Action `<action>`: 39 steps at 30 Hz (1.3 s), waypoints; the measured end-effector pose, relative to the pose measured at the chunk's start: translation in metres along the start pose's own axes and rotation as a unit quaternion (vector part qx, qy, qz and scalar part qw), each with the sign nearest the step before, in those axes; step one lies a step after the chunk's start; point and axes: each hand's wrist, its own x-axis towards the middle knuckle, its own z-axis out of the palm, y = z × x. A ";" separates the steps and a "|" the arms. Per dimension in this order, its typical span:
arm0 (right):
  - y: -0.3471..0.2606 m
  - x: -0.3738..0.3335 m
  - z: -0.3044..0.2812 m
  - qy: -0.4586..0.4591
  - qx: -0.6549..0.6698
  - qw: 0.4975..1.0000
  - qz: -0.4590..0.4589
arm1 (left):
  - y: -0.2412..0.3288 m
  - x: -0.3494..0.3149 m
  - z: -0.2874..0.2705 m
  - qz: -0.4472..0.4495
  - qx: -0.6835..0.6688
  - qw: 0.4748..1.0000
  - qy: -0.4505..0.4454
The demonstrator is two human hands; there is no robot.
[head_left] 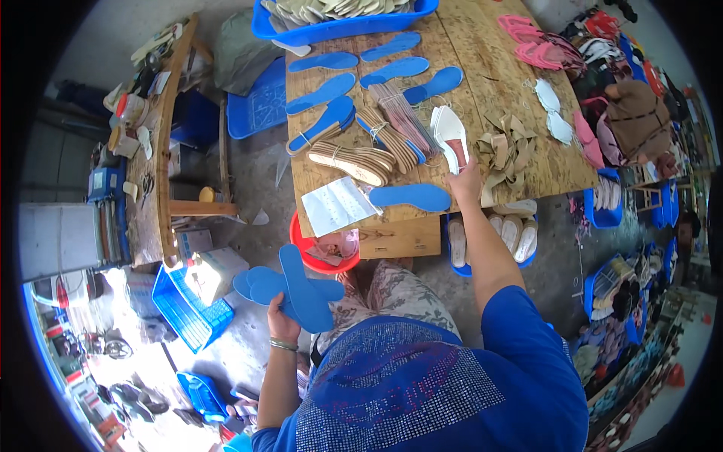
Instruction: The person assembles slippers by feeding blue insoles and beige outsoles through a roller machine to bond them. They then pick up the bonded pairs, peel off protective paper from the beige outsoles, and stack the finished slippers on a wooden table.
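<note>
In my left hand is a fanned bunch of blue insoles, gripped at one side and held in front of the table. My right hand reaches over the table's near edge, its fingers closed on the near end of a white shoe upper. Left of that upper lie tied bundles of tan-edged soles and a tied pinkish bundle. One blue insole rests along the near edge. Several more blue insoles are laid out farther back.
A blue tray of pale pieces stands at the table's far end. Beige straps lie right of the white upper; white paper lies near left. Below are a red basin, a wooden drawer and a blue crate.
</note>
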 end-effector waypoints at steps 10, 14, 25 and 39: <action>0.022 0.101 0.018 0.045 0.323 0.944 0.044 | -0.057 -0.027 0.064 0.035 -0.019 0.999 0.017; 0.025 0.125 0.022 0.026 0.309 0.950 0.034 | -0.068 -0.036 0.063 0.040 -0.034 0.998 0.025; -0.013 0.120 -0.005 0.001 0.044 0.997 0.058 | -0.084 -0.054 0.049 0.065 -0.077 0.994 0.051; -0.037 -0.029 -0.036 -0.247 0.241 0.914 -0.211 | -0.100 -0.019 0.094 0.021 -0.076 0.996 -0.046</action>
